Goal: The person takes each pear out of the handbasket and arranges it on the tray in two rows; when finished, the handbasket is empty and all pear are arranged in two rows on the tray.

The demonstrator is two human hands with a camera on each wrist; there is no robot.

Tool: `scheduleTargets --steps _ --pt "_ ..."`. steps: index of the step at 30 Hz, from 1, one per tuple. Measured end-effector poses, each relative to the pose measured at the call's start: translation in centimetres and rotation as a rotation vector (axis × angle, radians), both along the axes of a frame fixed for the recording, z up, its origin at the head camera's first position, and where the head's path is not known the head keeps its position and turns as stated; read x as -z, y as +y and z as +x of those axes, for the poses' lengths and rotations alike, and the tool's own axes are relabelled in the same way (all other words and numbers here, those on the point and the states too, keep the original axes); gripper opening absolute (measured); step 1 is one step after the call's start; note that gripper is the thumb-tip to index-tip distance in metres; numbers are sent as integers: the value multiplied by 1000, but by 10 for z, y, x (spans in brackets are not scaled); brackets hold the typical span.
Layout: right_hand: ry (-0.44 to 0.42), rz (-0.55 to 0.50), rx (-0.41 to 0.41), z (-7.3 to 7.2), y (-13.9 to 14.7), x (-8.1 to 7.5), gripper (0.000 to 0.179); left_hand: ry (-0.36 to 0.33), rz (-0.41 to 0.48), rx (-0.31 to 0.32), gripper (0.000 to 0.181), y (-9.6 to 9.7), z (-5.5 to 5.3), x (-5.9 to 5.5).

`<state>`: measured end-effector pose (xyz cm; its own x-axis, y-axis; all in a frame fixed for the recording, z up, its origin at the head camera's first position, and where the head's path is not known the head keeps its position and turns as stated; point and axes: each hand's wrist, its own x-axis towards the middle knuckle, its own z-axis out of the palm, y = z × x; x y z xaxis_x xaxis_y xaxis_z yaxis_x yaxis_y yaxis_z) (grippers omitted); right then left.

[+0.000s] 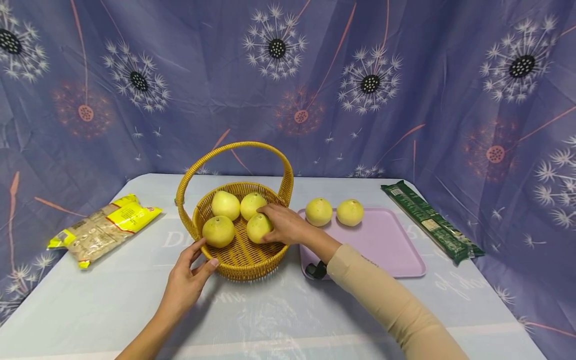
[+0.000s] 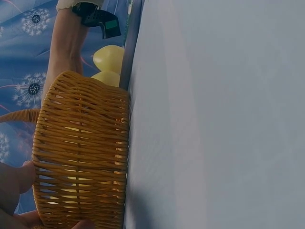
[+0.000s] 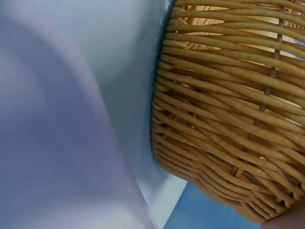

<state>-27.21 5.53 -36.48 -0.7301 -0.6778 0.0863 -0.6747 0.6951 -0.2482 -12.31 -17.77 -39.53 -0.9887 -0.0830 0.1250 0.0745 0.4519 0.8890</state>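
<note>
A woven wicker basket with a tall arched handle stands on the table. Inside it are several round, yellow-green fruits, among them one at the back left, one at the back right and one at the front left. My right hand reaches over the right rim and grips another fruit low inside the basket. At the front left, my left hand holds the rim between thumb and fingers. The left wrist view shows its thumb against the wicker wall.
To the right, a lilac tray bears two more fruits, a left one and a right one. A long green packet lies beyond it. At the left is a yellow and clear bag. A patterned curtain hangs behind.
</note>
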Motion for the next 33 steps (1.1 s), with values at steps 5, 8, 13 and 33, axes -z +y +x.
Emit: scheduleTargets --steps 5,8,13,33 --pt "32 0 -5 1 1 2 73 -2 0 1 62 1 1 -1" --pt "51 -9 -11 1 2 3 71 -1 -4 -1 62 1 1 0" --pt "79 -20 -29 2 2 3 68 1 -6 -3 62 0 0 1" --pt "6 25 -21 3 2 0 76 21 -21 -11 61 0 0 1"
